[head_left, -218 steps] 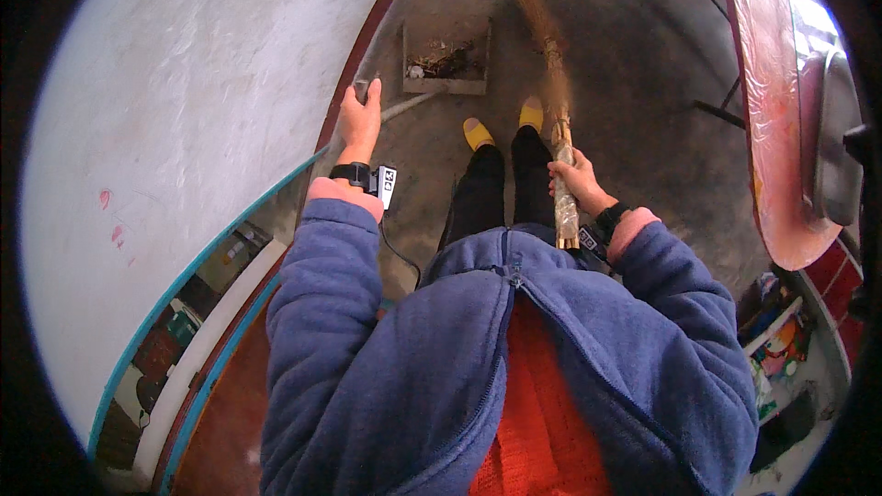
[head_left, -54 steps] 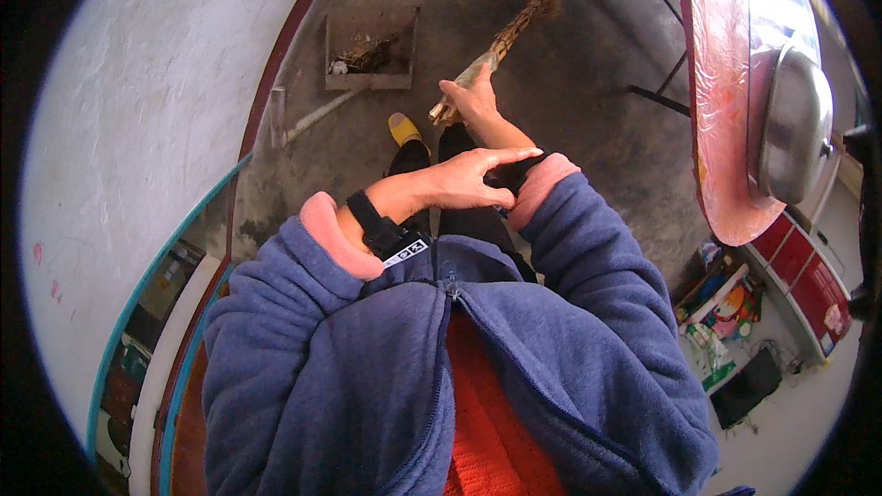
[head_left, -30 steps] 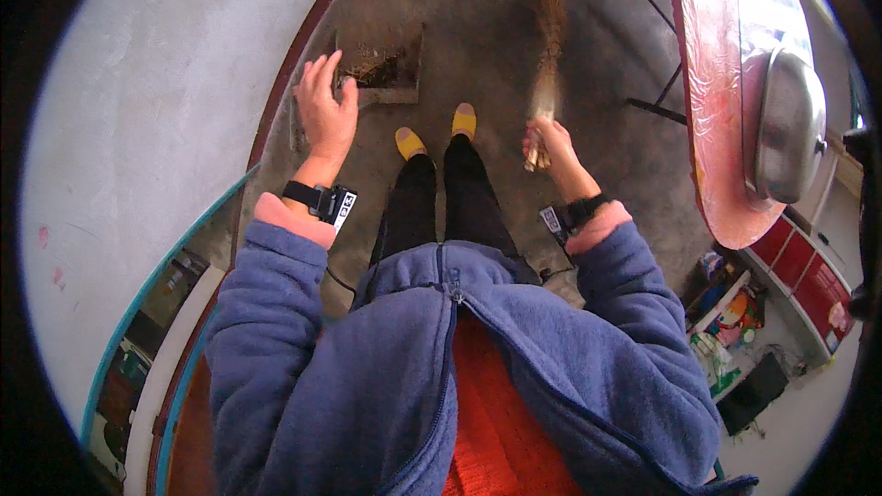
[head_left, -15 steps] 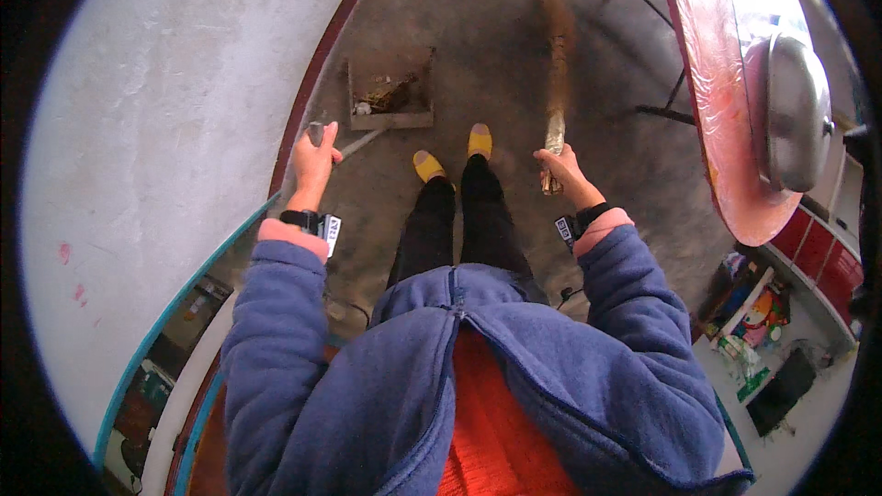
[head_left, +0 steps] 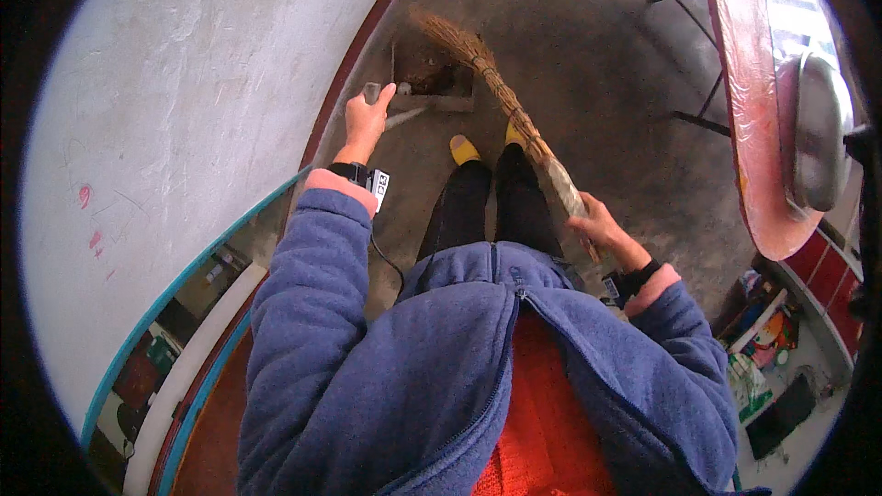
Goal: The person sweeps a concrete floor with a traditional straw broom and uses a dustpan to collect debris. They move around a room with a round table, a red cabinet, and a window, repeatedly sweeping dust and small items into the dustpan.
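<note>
My left hand [head_left: 366,119] is closed round the upper end of a pale pipe handle [head_left: 404,117] attached to a square dustpan [head_left: 448,103]. The pan holds dark litter and a small white scrap. My right hand [head_left: 597,220] grips the taped lower end of a long straw broom [head_left: 510,103], which slants up and leftward; its bristle tip, slightly blurred, lies above or over the pan's top part, partly hiding it. My feet in yellow footwear [head_left: 464,149] are below the dustpan.
A white wall [head_left: 165,101] with a dark red band runs along the left. At right stands a pink-covered table [head_left: 749,202] with black legs and a metal lidded pan [head_left: 818,129]. Cluttered shelves [head_left: 772,331] are at lower right; a teal-edged shelf [head_left: 220,237] is at lower left.
The broom has swung from upright at the right to a leftward slant over the dustpan. My right hand has moved down and right in the picture; my left hand still holds the handle.
</note>
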The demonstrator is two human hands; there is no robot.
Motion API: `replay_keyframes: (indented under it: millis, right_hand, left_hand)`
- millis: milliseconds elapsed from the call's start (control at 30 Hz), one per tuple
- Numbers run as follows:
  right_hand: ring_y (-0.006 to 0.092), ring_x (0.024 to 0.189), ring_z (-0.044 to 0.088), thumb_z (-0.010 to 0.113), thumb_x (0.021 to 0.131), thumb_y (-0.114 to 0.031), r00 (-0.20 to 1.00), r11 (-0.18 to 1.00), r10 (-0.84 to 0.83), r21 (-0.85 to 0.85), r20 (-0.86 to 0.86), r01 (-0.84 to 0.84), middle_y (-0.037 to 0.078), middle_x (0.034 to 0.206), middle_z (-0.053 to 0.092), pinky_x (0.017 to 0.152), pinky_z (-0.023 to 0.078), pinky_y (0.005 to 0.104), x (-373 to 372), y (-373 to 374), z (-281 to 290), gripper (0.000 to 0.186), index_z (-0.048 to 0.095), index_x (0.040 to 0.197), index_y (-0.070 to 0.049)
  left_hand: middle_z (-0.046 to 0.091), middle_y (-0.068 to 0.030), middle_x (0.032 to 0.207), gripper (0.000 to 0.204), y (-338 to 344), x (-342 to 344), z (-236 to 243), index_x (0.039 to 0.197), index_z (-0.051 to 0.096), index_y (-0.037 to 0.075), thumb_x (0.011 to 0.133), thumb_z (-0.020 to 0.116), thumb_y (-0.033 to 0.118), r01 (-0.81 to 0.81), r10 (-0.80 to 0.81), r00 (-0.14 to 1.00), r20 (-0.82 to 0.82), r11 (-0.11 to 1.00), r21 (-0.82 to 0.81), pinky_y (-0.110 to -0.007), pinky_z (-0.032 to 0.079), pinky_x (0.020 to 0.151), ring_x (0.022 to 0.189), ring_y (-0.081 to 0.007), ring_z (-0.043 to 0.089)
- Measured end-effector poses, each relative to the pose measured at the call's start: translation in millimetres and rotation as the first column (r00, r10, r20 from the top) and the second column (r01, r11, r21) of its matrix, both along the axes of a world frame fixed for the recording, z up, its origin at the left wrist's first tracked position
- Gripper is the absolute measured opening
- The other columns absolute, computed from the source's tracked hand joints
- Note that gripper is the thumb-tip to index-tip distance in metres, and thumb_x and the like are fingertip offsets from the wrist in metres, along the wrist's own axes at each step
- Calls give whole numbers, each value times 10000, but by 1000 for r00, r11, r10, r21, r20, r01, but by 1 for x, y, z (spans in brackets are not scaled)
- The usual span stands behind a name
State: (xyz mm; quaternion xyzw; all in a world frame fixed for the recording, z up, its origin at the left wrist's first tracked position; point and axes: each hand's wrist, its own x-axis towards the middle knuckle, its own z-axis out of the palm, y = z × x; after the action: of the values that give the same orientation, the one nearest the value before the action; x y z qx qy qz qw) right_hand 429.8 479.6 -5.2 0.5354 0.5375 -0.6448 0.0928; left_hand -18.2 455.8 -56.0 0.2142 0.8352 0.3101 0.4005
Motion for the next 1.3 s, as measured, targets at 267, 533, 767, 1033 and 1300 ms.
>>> replay_keyframes:
  millis: [267, 533, 767, 1033, 1300]
  right_hand:
    - [266, 925, 588, 676, 697, -214, 965, 993, 2, -118, 261, 30, 188, 1019, 590, 785, 483, 357, -38, 11, -34, 673, 380, 1252, 28]
    - [259, 906, 586, 692, 677, -194, 987, 998, -19, -64, 158, 29, 178, 996, 592, 782, 478, 347, -12, -1, -6, 615, 444, 1192, 33]
    - [201, 789, 570, 679, 680, -170, 956, 938, -270, -191, 114, 287, 118, 901, 579, 696, 485, 321, -34, 50, 23, 581, 456, 1175, 35]
    - [135, 476, 521, 662, 726, -120, 999, 967, -35, -251, 7, 36, 46, 686, 538, 403, 445, 284, -62, 140, 3, 472, 468, 1147, -28]
    - [161, 474, 535, 662, 744, -126, 956, 718, -293, -656, 18, 232, 78, 683, 555, 393, 462, 317, -37, 318, -18, 276, 533, 978, -58]
  left_hand:
    - [398, 5, 440, 599, -1, 2, 11, 545, 421, 97, 842, 495, 612, -216, 190, 950, 247, 973, 83, -246, 303, 340, 348, -94, 390]
    - [407, -3, 433, 609, -1, -2, 11, 574, 472, 67, 846, 484, 612, -166, 146, 961, 234, 984, 68, -246, 297, 335, 340, -94, 392]
    - [449, -50, 429, 584, 1, -7, 8, 591, 509, 46, 815, 514, 586, -190, 205, 883, 422, 979, -78, -277, 350, 352, 331, -156, 431]
    - [389, -37, 414, 570, 11, -7, 9, 548, 449, 74, 842, 469, 562, -195, 244, 889, 388, 967, -162, -299, 298, 312, 314, -162, 387]
    - [392, -36, 402, 575, 85, 21, 54, 513, 437, 65, 851, 499, 526, -266, 327, 926, 186, 919, -291, -278, 289, 312, 313, -142, 391]
